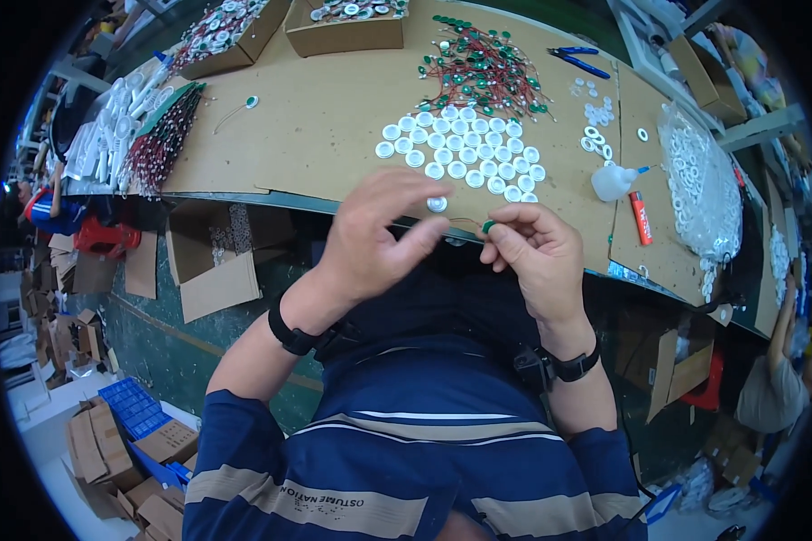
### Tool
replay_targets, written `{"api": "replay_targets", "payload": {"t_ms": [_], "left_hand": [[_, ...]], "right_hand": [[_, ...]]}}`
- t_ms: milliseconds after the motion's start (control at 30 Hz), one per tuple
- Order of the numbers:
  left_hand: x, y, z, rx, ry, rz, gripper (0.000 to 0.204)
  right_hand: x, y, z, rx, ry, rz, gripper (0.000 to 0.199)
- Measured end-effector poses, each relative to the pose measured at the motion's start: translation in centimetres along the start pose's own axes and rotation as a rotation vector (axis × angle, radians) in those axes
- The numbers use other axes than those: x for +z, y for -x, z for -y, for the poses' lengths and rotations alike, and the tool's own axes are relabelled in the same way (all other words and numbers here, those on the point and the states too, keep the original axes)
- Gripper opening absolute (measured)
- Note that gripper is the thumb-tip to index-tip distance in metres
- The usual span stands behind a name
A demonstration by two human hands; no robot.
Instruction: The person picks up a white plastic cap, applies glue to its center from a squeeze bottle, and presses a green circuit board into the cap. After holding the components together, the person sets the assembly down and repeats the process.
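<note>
A small white disc (pixel 437 205) is being pinched between the fingertips of the left hand (pixel 376 236), which is being held just in front of the near edge of the cardboard-covered bench (pixel 316 117). The right hand (pixel 534 250) is being kept close beside it, its fingers curled shut around a small green component (pixel 488 226) with a thin wire that is being led toward the disc. Both hands are being held above the person's lap, near each other but not touching. Just beyond them, a cluster of white discs (pixel 465 153) is being kept in loose rows on the bench. Behind it a pile of green wired components (pixel 483 72) is lying, and to the right a white glue bottle (pixel 615 180), a red tube (pixel 640 216) and blue pliers (pixel 576 59) are lying apart
</note>
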State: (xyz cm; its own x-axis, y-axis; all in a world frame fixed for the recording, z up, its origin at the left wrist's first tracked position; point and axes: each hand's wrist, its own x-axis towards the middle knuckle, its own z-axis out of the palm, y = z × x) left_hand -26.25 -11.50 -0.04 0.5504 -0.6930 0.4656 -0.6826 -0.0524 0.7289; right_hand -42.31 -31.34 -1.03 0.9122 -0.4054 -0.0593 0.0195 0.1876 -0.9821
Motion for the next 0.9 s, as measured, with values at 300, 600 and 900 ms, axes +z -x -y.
{"api": "replay_targets", "payload": {"t_ms": [300, 600, 900], "left_hand": [[-0.4, 1.8, -1.8, -0.392, 0.229, 0.327, 0.021], [-1.2, 2.0, -0.8, -0.672, 0.394, 0.394, 0.019], [-1.2, 0.5, -0.8, -0.615, 0.229, 0.338, 0.022]], "right_hand": [[1.9, 1.1, 0.1, -0.01, 0.276, 0.082, 0.017], [2.8, 0.3, 0.3, -0.32, 0.576, 0.147, 0.026], [3.2, -1.6, -0.9, -0.496, 0.726, 0.073, 0.023]]}}
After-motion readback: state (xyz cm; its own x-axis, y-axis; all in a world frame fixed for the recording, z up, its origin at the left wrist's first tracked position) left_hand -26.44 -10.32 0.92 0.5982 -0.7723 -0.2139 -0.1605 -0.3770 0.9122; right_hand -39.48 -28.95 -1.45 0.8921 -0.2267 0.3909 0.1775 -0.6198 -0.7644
